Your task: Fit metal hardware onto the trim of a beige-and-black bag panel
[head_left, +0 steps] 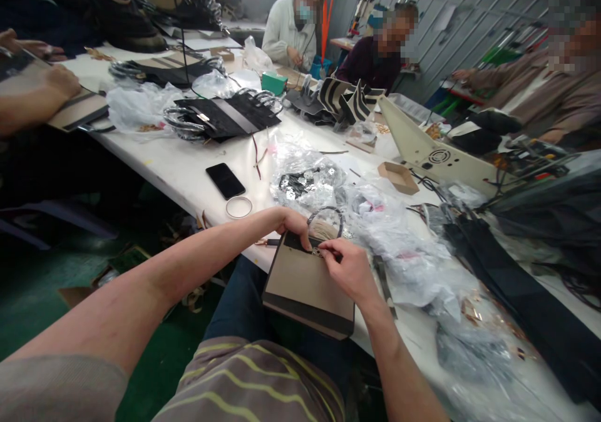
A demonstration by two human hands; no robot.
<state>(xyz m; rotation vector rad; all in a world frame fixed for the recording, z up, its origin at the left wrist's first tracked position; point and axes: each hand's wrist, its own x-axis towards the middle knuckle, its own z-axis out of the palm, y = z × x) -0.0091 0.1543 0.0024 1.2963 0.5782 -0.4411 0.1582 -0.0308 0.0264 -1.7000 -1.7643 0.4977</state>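
Observation:
A tan and black handbag (305, 287) rests against the table edge over my lap, with its round handle (325, 212) standing up at the top. My left hand (293, 223) is closed on the bag's top left edge, the thumb pressed on the black flap. My right hand (348, 267) is pinched on a small metal clasp (317, 252) at the middle of the flap. Its fingers are curled together around that fitting.
The long white table (188, 171) carries a black phone (225, 180), a clear ring (238, 207), crumpled plastic bags of metal parts (305, 181), a small cardboard box (398, 176), black bag pieces (225, 116) and black straps (516, 297). Other people sit at the far side and left.

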